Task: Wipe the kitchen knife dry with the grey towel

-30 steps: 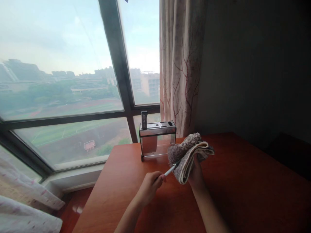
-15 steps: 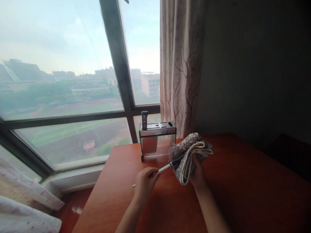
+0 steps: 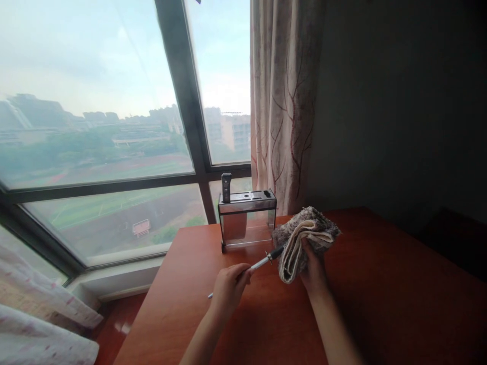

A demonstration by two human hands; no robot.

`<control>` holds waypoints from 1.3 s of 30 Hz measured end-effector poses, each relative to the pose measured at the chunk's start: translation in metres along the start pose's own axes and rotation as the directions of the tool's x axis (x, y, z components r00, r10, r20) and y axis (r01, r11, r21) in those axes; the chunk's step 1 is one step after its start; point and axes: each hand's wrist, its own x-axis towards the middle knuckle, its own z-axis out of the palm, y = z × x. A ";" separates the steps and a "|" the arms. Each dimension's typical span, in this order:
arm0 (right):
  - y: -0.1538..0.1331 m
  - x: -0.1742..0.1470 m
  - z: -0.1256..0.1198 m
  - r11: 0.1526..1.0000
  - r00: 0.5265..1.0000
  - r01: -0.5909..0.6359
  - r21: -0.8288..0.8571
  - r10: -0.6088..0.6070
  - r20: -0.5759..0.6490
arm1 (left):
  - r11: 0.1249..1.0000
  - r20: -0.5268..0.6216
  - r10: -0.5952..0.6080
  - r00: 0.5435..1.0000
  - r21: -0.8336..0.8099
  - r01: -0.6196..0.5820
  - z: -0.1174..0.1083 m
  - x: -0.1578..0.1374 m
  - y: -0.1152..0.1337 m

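My left hand is closed around the metal rod of a honing steel, whose tip pokes out past the hand at lower left. The steel's black handle points up to the right and runs against a folded grey-brown towel; its far end is hidden by the cloth. My right hand grips the towel from below and the right, thumb pressed on its folds. Behind the hands, a see-through knife block stands on the table with a cleaver upright in its left slot, grip on top.
The reddish-brown wooden table has its left edge by the window sill. A large dark-framed window is at left, with a patterned curtain behind the table. White curtain fabric hangs at lower left.
The towel in my right hand has slid right, up along the steel's handle, uncovering the guard and more of the black handle. My left hand has shifted slightly right, still gripping the rod.
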 end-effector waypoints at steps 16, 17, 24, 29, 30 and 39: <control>0.005 0.004 -0.001 0.995 0.997 -0.077 -0.057 0.076 -0.021 | 0.997 -0.108 -0.073 0.992 -0.009 0.072 0.004 0.003 -0.013; 0.006 0.004 0.000 0.994 0.997 -0.075 -0.074 0.072 -0.042 | 0.996 -0.167 -0.021 0.986 0.081 0.035 0.003 0.002 -0.013; 0.020 0.009 -0.002 0.974 0.989 -0.015 -0.226 -0.019 -0.147 | 0.845 -0.335 0.331 0.882 0.522 -0.119 0.000 -0.004 -0.010; 0.022 0.005 0.001 0.978 0.995 -0.016 -0.210 -0.006 -0.101 | 0.789 -0.284 0.428 0.858 0.580 -0.202 0.003 -0.005 -0.007; 0.021 0.004 0.002 0.978 0.995 -0.019 -0.207 0.000 -0.095 | 0.790 -0.275 0.432 0.859 0.574 -0.214 0.004 -0.005 -0.007; 0.011 0.003 -0.001 0.989 0.992 -0.104 -0.101 0.096 -0.083 | 0.874 -0.167 0.285 0.944 0.449 -0.185 0.001 -0.005 -0.002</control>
